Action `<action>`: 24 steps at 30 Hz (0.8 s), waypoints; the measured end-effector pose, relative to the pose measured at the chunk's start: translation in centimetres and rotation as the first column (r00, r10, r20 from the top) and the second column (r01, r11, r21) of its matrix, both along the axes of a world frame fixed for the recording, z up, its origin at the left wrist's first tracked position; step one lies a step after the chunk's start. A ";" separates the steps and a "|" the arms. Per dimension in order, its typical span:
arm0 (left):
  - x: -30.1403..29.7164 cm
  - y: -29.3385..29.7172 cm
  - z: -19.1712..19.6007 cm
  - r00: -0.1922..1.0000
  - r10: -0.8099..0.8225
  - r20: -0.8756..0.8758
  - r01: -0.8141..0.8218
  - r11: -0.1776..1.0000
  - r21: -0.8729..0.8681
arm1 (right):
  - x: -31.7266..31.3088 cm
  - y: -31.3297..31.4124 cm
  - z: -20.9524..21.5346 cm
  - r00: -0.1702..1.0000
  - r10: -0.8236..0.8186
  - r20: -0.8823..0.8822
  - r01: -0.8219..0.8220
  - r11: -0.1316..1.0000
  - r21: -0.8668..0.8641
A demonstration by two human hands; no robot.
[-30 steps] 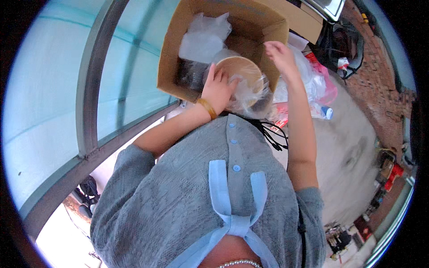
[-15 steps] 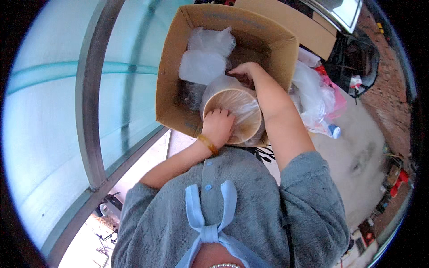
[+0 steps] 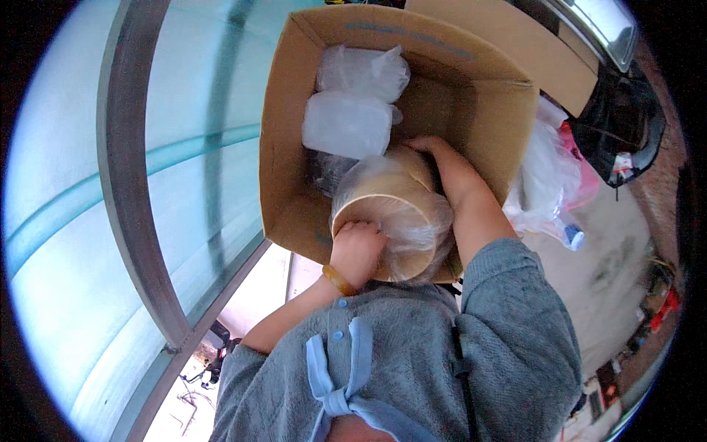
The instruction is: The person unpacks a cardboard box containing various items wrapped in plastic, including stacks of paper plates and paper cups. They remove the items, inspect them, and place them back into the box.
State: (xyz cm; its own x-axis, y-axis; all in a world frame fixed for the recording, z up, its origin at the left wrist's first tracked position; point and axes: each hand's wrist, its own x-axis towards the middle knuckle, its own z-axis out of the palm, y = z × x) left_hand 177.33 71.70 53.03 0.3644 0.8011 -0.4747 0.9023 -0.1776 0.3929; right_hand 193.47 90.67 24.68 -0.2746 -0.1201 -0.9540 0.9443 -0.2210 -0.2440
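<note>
A stack of tan paper bowls in clear plastic film lies tilted in a deep cardboard box, its round open mouth facing me. My left hand is closed on the near left rim, with its fingertips reaching inside the mouth. Deeper in the box, my right hand curls round the far end of the stack; its fingertips are partly hidden. Beyond the stack sit a translucent white plastic container pack and another film-wrapped pack. Beside the stack, a dark wrapped pack shows in part.
A ribbed translucent panel with a grey metal post stands at the left. Right of the box lie clear plastic bags with a blue-capped item, a black bag and a flat cardboard piece.
The bowl stack's mouth has tipped slightly downward and toward me, with my left hand still on its rim. My right hand has shifted along its far end. The whole view has shifted a little.
</note>
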 end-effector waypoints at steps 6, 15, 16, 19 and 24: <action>-0.5 0.2 0.0 0.996 0.081 0.039 -0.081 0.997 -0.007 | 1.1 1.3 -1.3 0.999 0.037 0.002 -0.037 0.975 0.220; 3.3 -0.2 -3.5 0.988 -0.050 0.146 0.049 0.999 0.009 | 2.9 12.5 3.9 0.989 -0.118 0.094 -0.011 0.560 0.828; 3.7 -0.6 -4.7 0.988 -0.034 0.152 0.036 0.999 -0.011 | 3.2 12.7 4.0 0.994 -0.090 0.066 -0.006 0.548 0.837; 4.1 0.0 -4.7 0.992 -0.089 0.088 0.102 0.983 -0.155 | 3.1 13.1 5.9 0.997 -0.054 0.048 -0.008 0.570 0.822; 4.3 -0.9 -6.8 0.996 -0.037 0.080 0.053 0.978 -0.203 | 2.2 12.8 9.7 0.986 -0.100 0.134 -0.043 0.619 0.784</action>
